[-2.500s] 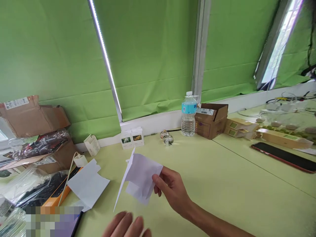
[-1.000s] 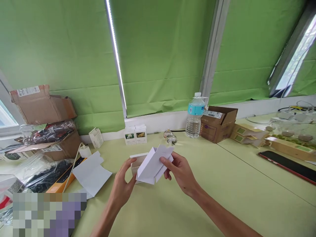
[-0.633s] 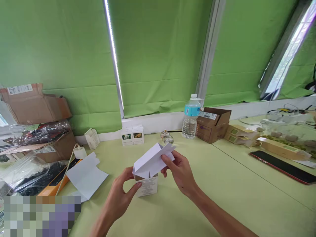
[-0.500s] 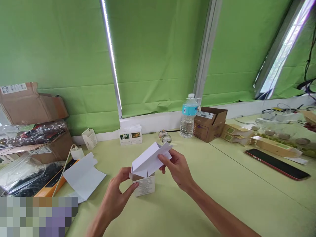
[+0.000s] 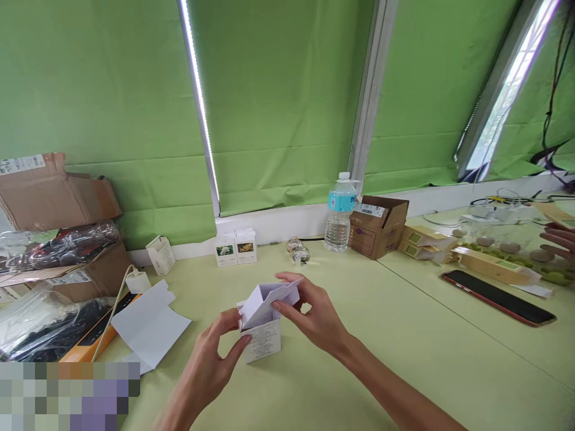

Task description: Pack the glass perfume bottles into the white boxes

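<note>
A small white box (image 5: 264, 342) with printed text on its front stands upright and open-topped on the table. My left hand (image 5: 209, 353) grips it from the left, thumb on the front and fingers behind the corner. In my right hand (image 5: 317, 308) is a folded white paper insert (image 5: 258, 308), pinched between thumb and fingers. The insert is tilted, its lower left part inside the box opening and its upper right end raised. Behind my hands stand two clear glass ornaments (image 5: 300, 254) close together.
Two small white picture boxes (image 5: 236, 248) and a water bottle (image 5: 339, 218) line the back, beside a brown carton (image 5: 380, 227). Unfolded white paper (image 5: 150, 326) and stacked cartons (image 5: 58, 191) lie left. A phone (image 5: 498, 297) lies right, near another person's hand (image 5: 559, 239).
My right hand has lowered the paper insert deeper into the box and moved slightly left. My left hand keeps its hold on the box. The other person's hand shows more at the right edge.
</note>
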`<state>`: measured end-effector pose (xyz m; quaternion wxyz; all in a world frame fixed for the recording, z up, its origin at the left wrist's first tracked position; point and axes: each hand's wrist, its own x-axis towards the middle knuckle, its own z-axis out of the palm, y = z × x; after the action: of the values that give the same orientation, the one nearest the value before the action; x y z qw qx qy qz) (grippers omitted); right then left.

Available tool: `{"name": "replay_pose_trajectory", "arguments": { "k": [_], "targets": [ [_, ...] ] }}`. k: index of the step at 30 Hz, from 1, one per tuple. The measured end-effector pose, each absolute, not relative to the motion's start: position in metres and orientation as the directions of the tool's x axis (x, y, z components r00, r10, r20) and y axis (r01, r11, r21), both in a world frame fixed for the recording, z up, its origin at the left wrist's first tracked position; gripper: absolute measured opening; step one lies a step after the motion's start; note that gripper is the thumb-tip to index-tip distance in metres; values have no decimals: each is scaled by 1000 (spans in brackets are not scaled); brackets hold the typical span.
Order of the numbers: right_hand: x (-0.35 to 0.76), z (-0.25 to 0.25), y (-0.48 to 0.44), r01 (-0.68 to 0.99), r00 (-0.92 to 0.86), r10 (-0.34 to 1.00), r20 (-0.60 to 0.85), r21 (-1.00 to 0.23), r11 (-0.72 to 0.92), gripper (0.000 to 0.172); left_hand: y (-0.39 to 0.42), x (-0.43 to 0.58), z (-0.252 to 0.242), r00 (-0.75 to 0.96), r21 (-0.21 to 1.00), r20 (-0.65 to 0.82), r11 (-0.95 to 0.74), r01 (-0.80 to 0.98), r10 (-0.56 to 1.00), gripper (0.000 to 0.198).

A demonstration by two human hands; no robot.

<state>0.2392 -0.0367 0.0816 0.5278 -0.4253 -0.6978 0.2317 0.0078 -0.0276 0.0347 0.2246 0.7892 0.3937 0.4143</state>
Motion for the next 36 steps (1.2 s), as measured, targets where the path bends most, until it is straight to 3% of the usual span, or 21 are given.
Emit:
{"name": "replay_pose_trajectory", "arguments": {
  "k": [3,7,12,19,24,29,33,36],
  "targets": [
    [238,81,-40,340,-84,786,613,-724,601,47,-26,6,34,339,647,494,-599,471,800,32],
    [239,86,-43,375,-130,667,733,-587,718,24,-25,6,33,373,617,479,-608,500,794,29],
    [239,97,-43,427,-186,601,777,-487,762,19,-28,7,34,351,650,418,-546,528,838,35],
    [228,94,-45,427,-188,669,720,-553,715,28,-28,6,33,352,624,411,-541,564,841,44],
    [225,93,-44,441,-202,650,732,-525,728,11,-27,7,31,335,611,423,-539,580,842,46],
    [225,92,-43,530,-219,721,658,-540,654,14,-27,8,31,307,618,438,-531,579,845,50],
    [226,90,-43,546,-204,665,719,-480,686,15,-26,7,29,285,609,448,-523,597,847,51],
    [226,86,-44,574,-290,631,720,-397,716,15,-25,7,27,278,595,467,-531,603,839,50]
  ]
}}
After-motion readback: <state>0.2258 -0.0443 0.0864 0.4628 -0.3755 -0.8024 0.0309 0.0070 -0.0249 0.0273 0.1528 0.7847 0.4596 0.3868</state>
